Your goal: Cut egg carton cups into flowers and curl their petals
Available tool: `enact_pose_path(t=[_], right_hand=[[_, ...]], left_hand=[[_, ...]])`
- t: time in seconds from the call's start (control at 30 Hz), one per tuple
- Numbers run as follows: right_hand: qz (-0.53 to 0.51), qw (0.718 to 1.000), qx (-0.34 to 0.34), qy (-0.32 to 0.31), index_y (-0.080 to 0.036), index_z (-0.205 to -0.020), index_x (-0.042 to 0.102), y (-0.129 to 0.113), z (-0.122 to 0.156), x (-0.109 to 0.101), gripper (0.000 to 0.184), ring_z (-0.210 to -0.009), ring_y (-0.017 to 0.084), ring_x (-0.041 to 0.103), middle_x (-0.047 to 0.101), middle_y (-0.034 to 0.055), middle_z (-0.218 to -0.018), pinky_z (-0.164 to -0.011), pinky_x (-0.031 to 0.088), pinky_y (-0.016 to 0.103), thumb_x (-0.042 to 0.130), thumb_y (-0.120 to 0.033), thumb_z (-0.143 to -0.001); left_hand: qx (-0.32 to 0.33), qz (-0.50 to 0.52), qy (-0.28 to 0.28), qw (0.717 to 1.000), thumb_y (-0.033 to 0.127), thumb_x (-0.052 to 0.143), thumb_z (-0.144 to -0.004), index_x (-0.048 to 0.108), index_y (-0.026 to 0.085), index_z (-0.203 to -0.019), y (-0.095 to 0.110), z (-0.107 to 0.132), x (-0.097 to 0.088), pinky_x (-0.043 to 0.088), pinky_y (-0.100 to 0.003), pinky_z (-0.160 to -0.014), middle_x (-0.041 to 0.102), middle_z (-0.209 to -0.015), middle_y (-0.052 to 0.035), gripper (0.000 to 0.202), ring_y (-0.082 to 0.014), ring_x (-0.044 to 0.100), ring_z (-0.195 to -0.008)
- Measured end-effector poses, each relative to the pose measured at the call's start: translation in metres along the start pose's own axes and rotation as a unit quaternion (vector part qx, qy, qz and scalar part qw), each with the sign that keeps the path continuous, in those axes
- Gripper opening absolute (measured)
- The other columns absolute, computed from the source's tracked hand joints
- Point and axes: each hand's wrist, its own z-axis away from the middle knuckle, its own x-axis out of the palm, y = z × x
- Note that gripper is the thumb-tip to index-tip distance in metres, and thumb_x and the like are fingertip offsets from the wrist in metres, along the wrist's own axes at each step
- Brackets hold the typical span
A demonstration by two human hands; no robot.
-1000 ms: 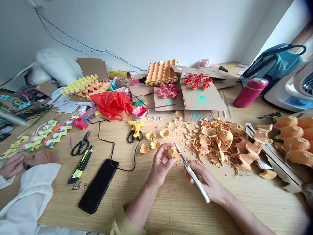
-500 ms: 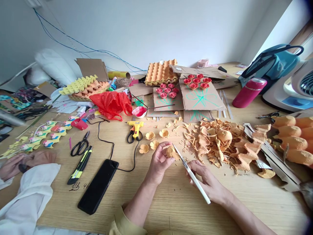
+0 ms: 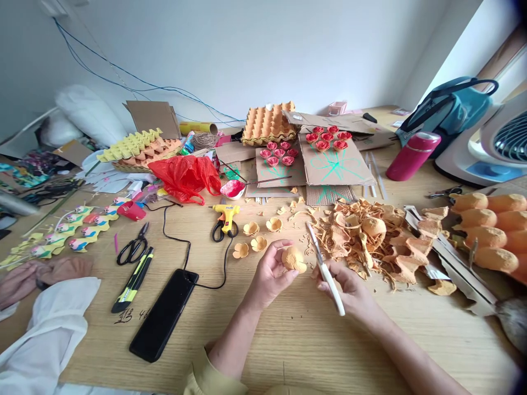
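My left hand [image 3: 269,270] is closed on a small orange egg-carton cup [image 3: 293,258], held just above the wooden table [image 3: 288,340]. My right hand [image 3: 349,289] grips white-handled scissors [image 3: 325,267], blades pointing up and away, a little to the right of the cup and not touching it. Three cut orange paper flowers [image 3: 251,228] lie just beyond my left hand. A heap of orange carton scraps [image 3: 366,233] sits beyond my right hand.
A black phone [image 3: 164,314] with cable, a utility knife [image 3: 132,281], black scissors [image 3: 132,248] and a yellow glue gun [image 3: 225,215] lie to the left. Cardboard with red flowers [image 3: 329,156], egg trays [image 3: 268,122], a pink bottle [image 3: 411,156]. Another person's hands [image 3: 37,271] rest at far left.
The scissors have come off the cup and swung upright to its right. My left hand has turned the cup so its rounded side shows. The view has shifted slightly.
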Motion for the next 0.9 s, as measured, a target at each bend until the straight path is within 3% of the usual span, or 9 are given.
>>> enact_pose_path(t=[0.13, 0.23, 0.33, 0.43, 0.5, 0.63, 0.8, 0.9], right_hand=[[-0.1, 0.994, 0.025, 0.046, -0.023, -0.097, 0.057, -0.002, -0.004, 0.001, 0.042, -0.076, 0.018, 0.055, 0.063, 0.0024, -0.088, -0.068, 0.047, 0.031, 0.074, -0.056, -0.078], [-0.119, 0.989, 0.054, 0.073, -0.023, -0.095, 0.056, -0.007, -0.005, 0.003, 0.047, -0.07, 0.016, 0.051, 0.057, -0.0003, -0.082, -0.064, 0.046, 0.03, 0.078, -0.058, -0.072], [-0.113, 0.987, 0.063, 0.091, -0.023, -0.095, 0.055, -0.008, -0.004, 0.004, 0.047, -0.067, 0.015, 0.047, 0.053, -0.0016, -0.078, -0.06, 0.044, 0.029, 0.075, -0.06, -0.073], [-0.096, 0.989, 0.059, 0.098, -0.024, -0.096, 0.054, -0.005, -0.002, 0.003, 0.045, -0.068, 0.015, 0.047, 0.053, -0.0011, -0.08, -0.06, 0.044, 0.029, 0.073, -0.06, -0.076], [-0.081, 0.99, 0.051, 0.103, -0.024, -0.096, 0.054, -0.002, -0.002, 0.001, 0.045, -0.068, 0.015, 0.047, 0.054, -0.0005, -0.082, -0.06, 0.044, 0.028, 0.072, -0.059, -0.077], [-0.058, 0.991, 0.027, 0.115, -0.025, -0.096, 0.054, -0.004, -0.004, -0.001, 0.046, -0.07, 0.016, 0.051, 0.057, 0.0012, -0.086, -0.062, 0.047, 0.029, 0.073, -0.061, -0.076], [-0.018, 0.995, -0.012, 0.1, -0.025, -0.099, 0.052, -0.009, -0.004, -0.004, 0.04, -0.071, 0.017, 0.055, 0.062, 0.0035, -0.09, -0.061, 0.048, 0.029, 0.063, -0.061, -0.085], [0.091, 0.988, -0.047, 0.114, -0.023, -0.1, 0.051, -0.008, -0.004, -0.009, 0.03, -0.074, 0.016, 0.055, 0.061, 0.0041, -0.09, -0.065, 0.049, 0.029, 0.044, -0.052, -0.098]], left_hand=[[0.059, -0.135, -0.034, 0.988, 0.012, 0.07, -0.078, 0.057, 0.024, -0.123, -0.005, 0.006, 0.01, 0.048, -0.031, -0.093, 0.066, -0.109, -0.0045, 0.049, -0.017, 0.063, -0.095], [0.102, -0.217, -0.042, 0.97, 0.011, 0.067, -0.079, 0.057, 0.024, -0.124, -0.005, 0.008, 0.015, 0.048, -0.032, -0.095, 0.066, -0.119, -0.0073, 0.047, -0.0197, 0.064, -0.101], [0.106, -0.245, -0.044, 0.963, 0.014, 0.071, -0.078, 0.058, 0.023, -0.125, -0.004, 0.008, 0.015, 0.048, -0.033, -0.094, 0.067, -0.119, -0.0077, 0.05, -0.0207, 0.063, -0.101], [0.061, -0.202, -0.055, 0.976, 0.023, 0.077, -0.077, 0.055, 0.023, -0.132, -0.005, 0.006, 0.011, 0.049, -0.033, -0.091, 0.068, -0.105, -0.0061, 0.059, -0.0208, 0.063, -0.096], [0.014, -0.129, -0.071, 0.989, 0.033, 0.074, -0.082, 0.057, 0.021, -0.131, -0.007, 0.003, 0.008, 0.048, -0.034, -0.092, 0.068, -0.101, -0.007, 0.053, -0.0217, 0.064, -0.098], [-0.062, -0.007, -0.085, 0.994, 0.045, 0.072, -0.084, 0.067, 0.016, -0.104, -0.011, -0.001, 0.007, 0.047, -0.032, -0.091, 0.07, -0.1, -0.009, 0.035, -0.0207, 0.064, -0.097], [-0.059, 0.007, -0.053, 0.997, 0.045, 0.078, -0.078, 0.068, 0.015, -0.084, -0.008, -0.002, 0.007, 0.045, -0.027, -0.079, 0.067, -0.08, -0.003, 0.032, -0.0148, 0.06, -0.078], [-0.012, -0.021, 0.001, 1.0, 0.044, 0.079, -0.077, 0.07, 0.016, -0.084, -0.001, -0.004, -0.003, 0.046, -0.027, -0.077, 0.069, -0.081, -0.003, 0.03, -0.0146, 0.06, -0.077]])
